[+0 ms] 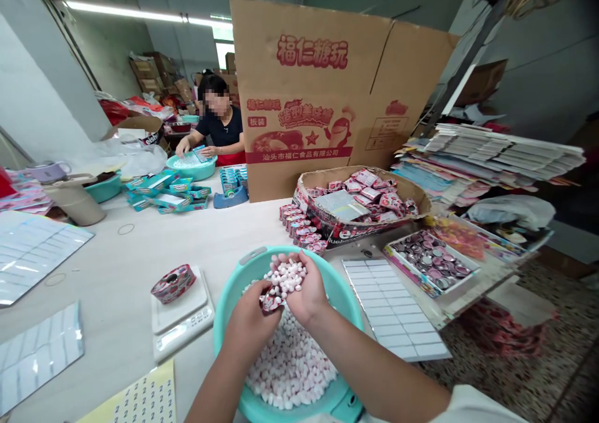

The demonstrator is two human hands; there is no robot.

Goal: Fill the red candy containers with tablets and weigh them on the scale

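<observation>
A teal basin point(349, 298) full of small pink and white candies point(290, 367) stands at the table's near edge. Over it, my right hand point(304, 289) is cupped around a heap of the candies. My left hand point(250, 320) is closed on a small red round tin point(270, 301), held against the right palm. A second red tin point(173, 283) rests on a white digital scale point(182, 317) to the left of the basin.
A low box of filled tins point(360, 201) and a tray of round lids point(430, 261) lie to the right. A label sheet point(393, 307) lies beside the basin. A big printed carton point(322, 92) stands behind. A person across the table works over another teal basin point(191, 167).
</observation>
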